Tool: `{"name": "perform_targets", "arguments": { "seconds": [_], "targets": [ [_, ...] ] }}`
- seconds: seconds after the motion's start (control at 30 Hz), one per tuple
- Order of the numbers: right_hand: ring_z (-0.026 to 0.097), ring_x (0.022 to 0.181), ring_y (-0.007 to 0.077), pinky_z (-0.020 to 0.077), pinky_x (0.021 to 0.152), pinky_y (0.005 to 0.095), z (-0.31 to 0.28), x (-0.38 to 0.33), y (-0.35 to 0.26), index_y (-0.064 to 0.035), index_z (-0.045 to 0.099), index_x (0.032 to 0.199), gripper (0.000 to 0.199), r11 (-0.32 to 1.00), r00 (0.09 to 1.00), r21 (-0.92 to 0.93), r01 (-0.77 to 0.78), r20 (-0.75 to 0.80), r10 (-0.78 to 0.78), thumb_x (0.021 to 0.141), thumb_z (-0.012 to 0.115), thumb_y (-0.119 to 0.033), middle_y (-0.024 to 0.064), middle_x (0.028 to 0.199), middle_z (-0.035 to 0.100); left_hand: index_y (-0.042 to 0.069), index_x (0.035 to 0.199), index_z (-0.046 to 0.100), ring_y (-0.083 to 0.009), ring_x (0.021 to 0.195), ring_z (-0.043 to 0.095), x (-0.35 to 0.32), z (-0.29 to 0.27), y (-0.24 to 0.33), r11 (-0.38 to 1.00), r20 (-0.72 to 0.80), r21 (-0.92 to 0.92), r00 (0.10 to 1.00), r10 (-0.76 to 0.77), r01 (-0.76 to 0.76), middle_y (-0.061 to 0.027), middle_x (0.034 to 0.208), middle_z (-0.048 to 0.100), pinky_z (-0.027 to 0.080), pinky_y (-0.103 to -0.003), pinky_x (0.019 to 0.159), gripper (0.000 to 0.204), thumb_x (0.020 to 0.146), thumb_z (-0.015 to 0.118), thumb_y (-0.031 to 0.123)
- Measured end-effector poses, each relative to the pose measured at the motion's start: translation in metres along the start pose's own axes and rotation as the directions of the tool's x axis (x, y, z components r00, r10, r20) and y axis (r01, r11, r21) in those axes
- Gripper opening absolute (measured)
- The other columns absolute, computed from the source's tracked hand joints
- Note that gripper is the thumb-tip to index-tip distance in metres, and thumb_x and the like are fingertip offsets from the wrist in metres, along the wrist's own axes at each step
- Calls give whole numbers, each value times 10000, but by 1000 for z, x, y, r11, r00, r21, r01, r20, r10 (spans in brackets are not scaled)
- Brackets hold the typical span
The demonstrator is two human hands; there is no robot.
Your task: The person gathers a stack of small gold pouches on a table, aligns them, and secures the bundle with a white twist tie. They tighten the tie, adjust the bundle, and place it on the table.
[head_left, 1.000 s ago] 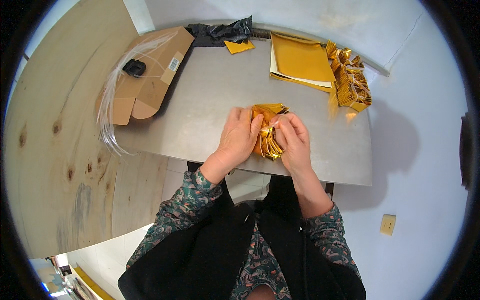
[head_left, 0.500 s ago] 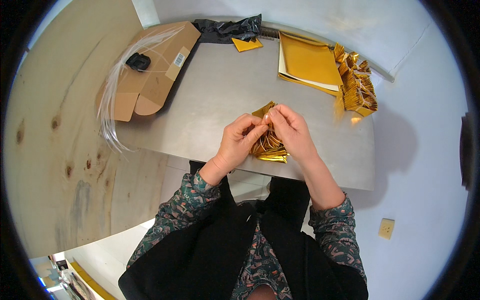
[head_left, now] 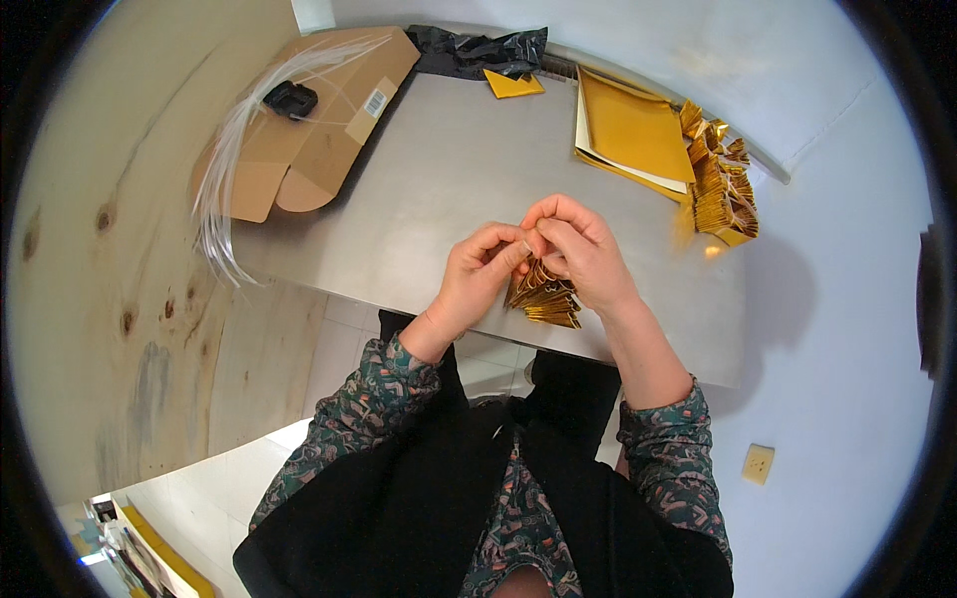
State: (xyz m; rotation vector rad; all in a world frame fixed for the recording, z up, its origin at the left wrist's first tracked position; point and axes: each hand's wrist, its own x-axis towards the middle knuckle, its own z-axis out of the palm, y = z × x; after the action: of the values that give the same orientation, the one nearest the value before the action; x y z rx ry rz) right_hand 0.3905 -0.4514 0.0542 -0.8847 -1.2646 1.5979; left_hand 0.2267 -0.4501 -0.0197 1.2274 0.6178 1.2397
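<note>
A bundle of pleated gold foil paper point(head_left: 548, 304) lies near the front edge of the grey table, its folds fanned toward me. Just above its far end, my left hand point(head_left: 477, 279) is closed, thumb and forefinger pinched together. My right hand point(head_left: 586, 261) is pinched too, its fingertips meeting the left ones and its palm covering part of the bundle. What the fingertips hold is too small and hidden to make out.
At the left, a cardboard box point(head_left: 334, 149) carries long white plastic strands point(head_left: 221, 179) and a small black object point(head_left: 291, 100). Black plastic point(head_left: 478, 52) and a gold square point(head_left: 514, 86) lie at the back. Gold sheets point(head_left: 633, 125) and several pleated gold bundles point(head_left: 725, 189) sit at the right.
The pinched fingertips have shifted slightly, and the right hand's fingers are curled more. The far end of the gold bundle, seen before, is now covered by my hands. The whole view has shifted a little.
</note>
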Motion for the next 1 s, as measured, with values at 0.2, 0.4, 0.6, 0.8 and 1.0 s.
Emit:
{"name": "perform_targets", "arguments": {
  "seconds": [0.2,0.4,0.6,0.8,1.0],
  "targets": [
    [298,500,13,203,458,187,13,6,6,-28,596,1076,168,989,999,141,-39,38,34,996,456,-73,-20,714,508,43,1040,663,-63,806,584,-4,-20,0,953,24,-263,989,-148,149,14,896,637,489,-206,727,121,1023,589,137],
    [397,531,24,283,467,196,39,15,-1,-23,600,1122,172,991,988,-115,-75,123,89,991,504,-82,-6,697,568,39,1005,668,-59,850,565,-11,-33,-4,994,19,-79,997,-72,73,7,937,622,482,-220,753,96,1006,593,99],
    [480,560,46,365,491,223,53,26,-14,0,595,1141,192,923,975,-360,-136,115,189,985,527,-90,16,711,621,27,939,653,-96,932,584,-16,-45,-3,987,149,154,989,25,-48,-26,1045,630,508,-263,813,29,953,628,35],
    [574,638,90,453,576,247,57,29,-13,21,588,1146,219,852,961,-510,-117,159,227,973,544,-106,53,745,664,14,899,654,-100,905,627,-16,-47,7,967,169,249,981,-96,51,-27,962,681,522,-263,801,59,945,652,52],
    [570,633,84,452,560,253,54,24,-27,-27,588,1237,277,834,976,-551,11,188,112,980,573,-132,44,786,674,4,947,691,-79,862,618,-14,-38,18,985,119,111,982,-146,133,-16,911,673,516,-249,779,98,969,631,79]
  ]
}}
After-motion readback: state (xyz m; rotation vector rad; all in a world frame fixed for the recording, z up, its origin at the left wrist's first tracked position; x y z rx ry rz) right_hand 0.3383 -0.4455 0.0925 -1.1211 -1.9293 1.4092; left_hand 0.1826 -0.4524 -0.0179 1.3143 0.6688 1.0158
